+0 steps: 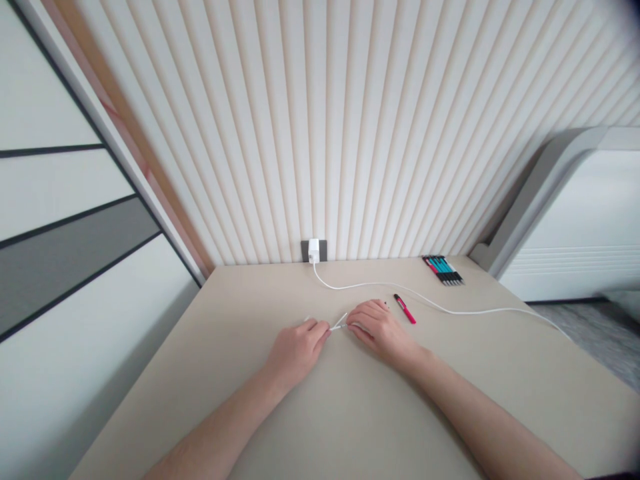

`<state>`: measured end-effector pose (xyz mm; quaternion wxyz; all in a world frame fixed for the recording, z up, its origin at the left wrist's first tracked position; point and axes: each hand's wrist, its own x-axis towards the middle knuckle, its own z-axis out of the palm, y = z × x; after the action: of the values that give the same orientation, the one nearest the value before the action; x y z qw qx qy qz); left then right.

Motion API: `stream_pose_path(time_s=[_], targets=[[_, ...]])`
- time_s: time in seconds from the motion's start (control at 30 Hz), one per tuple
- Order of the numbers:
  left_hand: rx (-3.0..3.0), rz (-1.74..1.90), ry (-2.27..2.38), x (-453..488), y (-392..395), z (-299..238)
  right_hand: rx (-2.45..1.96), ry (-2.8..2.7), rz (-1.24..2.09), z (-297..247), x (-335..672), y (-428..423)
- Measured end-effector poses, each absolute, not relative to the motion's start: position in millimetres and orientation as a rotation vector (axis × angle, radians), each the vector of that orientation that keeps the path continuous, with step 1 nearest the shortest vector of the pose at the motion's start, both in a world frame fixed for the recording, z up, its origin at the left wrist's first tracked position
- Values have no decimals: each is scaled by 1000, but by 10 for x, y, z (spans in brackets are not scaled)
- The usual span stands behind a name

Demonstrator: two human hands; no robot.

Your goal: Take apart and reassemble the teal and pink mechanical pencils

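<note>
Over the middle of the desk, my left hand [301,343] is closed in a pinch on a thin white strip [341,320] that seems to fork towards the right. Just across from it, my right hand [380,330] has its fingers curled and pressed together at a slim piece with a greyish part [344,326]. The two pieces meet or overlap in the small gap between the hands; whether they are joined I cannot tell. My fingers hide most of what they grip. Beyond my right hand lies a red pen [406,310] with a black end.
A white charger [313,251] sits in the dark wall socket [305,252]. Its white cable [370,285] runs across the beige desk [320,427] to the right edge. Several black and turquoise pens [444,270] lie side by side at the back right, near the ribbed wall [320,133].
</note>
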<state>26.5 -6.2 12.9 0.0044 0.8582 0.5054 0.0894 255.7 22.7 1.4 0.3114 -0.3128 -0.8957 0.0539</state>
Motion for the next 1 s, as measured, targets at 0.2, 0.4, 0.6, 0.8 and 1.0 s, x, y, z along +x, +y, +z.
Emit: stream_pose_path(time_s=[0.2, 0.4, 0.6, 0.8, 1.0], targets=[[2746, 229, 1541, 268, -77, 143, -801, -2390, 179, 13, 2513, 195], [2751, 214, 1531, 268, -75, 138, -800, -2385, 181, 3, 2486, 179], [2682, 256, 1597, 263, -55, 115, -915, -2347, 152, 50, 2552, 193], [2647, 315, 1626, 252, -43, 87, -1233, -2299, 131, -18, 2647, 289], [2643, 356, 1620, 259, -46, 75, -1392, -2351, 116, -107, 2633, 300]])
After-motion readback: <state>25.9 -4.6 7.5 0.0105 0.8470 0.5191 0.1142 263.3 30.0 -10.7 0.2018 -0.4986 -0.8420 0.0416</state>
